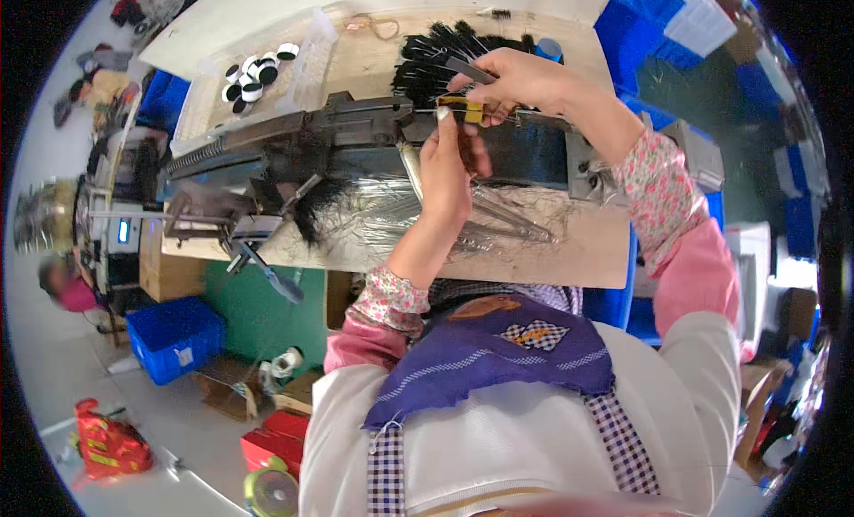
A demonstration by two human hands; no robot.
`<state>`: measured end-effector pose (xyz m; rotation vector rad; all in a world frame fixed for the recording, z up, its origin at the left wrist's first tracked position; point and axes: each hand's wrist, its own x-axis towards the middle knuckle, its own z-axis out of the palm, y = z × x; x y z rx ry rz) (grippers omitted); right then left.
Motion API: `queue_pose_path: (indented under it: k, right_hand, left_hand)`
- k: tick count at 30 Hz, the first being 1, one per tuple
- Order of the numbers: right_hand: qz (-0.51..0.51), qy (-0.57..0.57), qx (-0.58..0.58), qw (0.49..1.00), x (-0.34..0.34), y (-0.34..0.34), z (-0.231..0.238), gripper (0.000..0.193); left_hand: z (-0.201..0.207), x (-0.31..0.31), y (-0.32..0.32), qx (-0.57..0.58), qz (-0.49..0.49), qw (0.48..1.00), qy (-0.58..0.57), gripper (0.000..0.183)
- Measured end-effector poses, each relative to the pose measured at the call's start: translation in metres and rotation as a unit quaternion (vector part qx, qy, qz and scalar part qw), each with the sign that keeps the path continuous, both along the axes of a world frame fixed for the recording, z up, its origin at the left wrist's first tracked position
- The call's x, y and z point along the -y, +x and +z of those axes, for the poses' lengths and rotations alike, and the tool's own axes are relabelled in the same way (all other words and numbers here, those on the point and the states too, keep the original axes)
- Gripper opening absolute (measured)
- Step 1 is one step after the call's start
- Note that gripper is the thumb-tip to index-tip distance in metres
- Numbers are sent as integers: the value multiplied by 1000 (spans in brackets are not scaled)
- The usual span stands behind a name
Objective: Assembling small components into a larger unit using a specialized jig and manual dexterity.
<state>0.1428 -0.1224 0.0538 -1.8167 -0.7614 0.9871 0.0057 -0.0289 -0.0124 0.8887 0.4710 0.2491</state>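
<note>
As the right hand (525, 76) is holding a bar (469, 69), the left hand (444, 181), grip unclear, is seemingly aligning a yellow piece (474, 114) within the worktop's (594, 250) edges, next needing steadiness.

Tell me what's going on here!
A person at a bench has a dark flat strip in the right grip. The left grip is by a small yellow piece; what it pinches is hard to see. A long dark machine lies beneath. Black bristles are behind, thin shiny wires in front, and round caps sit in a clear tray.
</note>
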Motion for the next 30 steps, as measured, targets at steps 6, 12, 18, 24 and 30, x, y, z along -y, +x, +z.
queue_pose_path:
  k: [6,12,18,24,30]
  right_hand:
    - [73,-48,168,982,-1,5,6,32]
    - [-80,-60,567,818,11,-13,5,33]
    - [-49,84,563,821,2,-38,-8,22]
    - [-14,85,502,860,3,-28,-5,16]
    - [13,70,538,840,10,-27,0,15]
  left_hand:
    - [7,2,8,161,-128,969,-134,72]
    - [16,-27,1,156,-86,904,-390,74]
    - [14,-19,-12,143,-45,928,-340,68]
    - [17,-18,-12,162,-30,946,-280,66]
    - [18,-24,-7,156,-44,951,-265,65]
